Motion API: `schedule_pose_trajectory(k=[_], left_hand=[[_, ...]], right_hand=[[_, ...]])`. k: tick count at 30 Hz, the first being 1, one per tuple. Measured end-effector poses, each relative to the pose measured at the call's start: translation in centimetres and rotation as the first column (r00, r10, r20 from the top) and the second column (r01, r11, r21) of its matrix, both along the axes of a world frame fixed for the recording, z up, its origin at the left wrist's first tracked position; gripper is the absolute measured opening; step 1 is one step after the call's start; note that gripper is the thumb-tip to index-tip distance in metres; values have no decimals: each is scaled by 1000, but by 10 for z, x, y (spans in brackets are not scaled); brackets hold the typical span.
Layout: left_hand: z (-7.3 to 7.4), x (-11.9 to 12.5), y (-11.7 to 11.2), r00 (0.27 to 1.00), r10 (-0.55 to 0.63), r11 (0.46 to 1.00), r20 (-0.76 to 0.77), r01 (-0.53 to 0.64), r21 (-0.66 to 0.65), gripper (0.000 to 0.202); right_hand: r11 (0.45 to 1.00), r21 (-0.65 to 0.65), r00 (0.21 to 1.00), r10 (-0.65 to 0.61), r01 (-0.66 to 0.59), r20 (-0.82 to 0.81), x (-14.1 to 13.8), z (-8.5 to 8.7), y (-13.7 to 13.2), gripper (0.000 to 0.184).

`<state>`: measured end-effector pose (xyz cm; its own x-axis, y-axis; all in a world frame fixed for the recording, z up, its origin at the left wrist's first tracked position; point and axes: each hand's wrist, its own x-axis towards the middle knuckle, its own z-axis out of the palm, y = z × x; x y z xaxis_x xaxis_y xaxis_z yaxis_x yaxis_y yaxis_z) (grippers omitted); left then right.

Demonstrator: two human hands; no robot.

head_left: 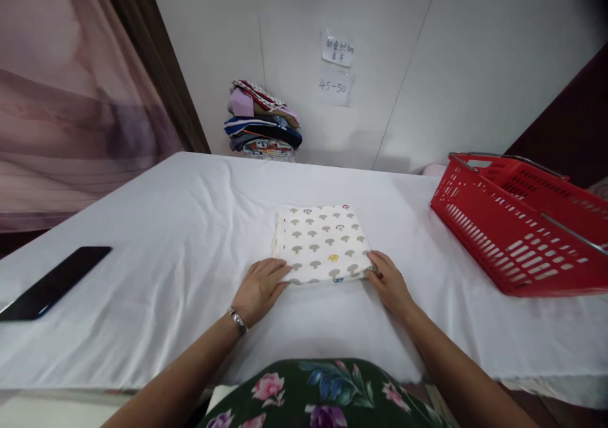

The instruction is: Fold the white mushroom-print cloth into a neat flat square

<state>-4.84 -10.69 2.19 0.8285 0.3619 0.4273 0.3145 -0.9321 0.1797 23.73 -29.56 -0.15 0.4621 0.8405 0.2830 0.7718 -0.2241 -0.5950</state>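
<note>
A white cloth [323, 241] printed with small mushrooms lies folded into a rough rectangle on the white-covered table [190, 225]. At its near left corner, my left hand [260, 287] pinches the edge between thumb and fingers. The near right corner is gripped the same way by my right hand [388, 283]. The cloth's near edge looks slightly raised between my hands. Its layered left side shows several folds.
To the right stands a red plastic basket [475, 238] with metal handles. A black phone-like slab [57, 282] lies at the left. Beyond the far edge rises a stack of folded fabrics [263, 124] against the wall, with paper notes [335, 89] nearby.
</note>
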Motion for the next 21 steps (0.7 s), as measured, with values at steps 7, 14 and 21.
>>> schedule_pose_trajectory(k=[7, 14, 21], left_hand=[[-6, 0, 0, 1000, -10, 1000, -14, 10, 3, 31], [0, -5, -10, 1000, 10, 992, -1, -11, -123, 30], [10, 4, 3, 955, 243, 849, 169, -126, -513, 17]], right_hand=[[993, -115, 983, 20, 1, 181, -1, -1, 2, 51], [998, -60, 980, 44, -33, 195, 5, -22, -7, 48], [994, -101, 997, 41, -34, 64, 15, -26, -9, 49]])
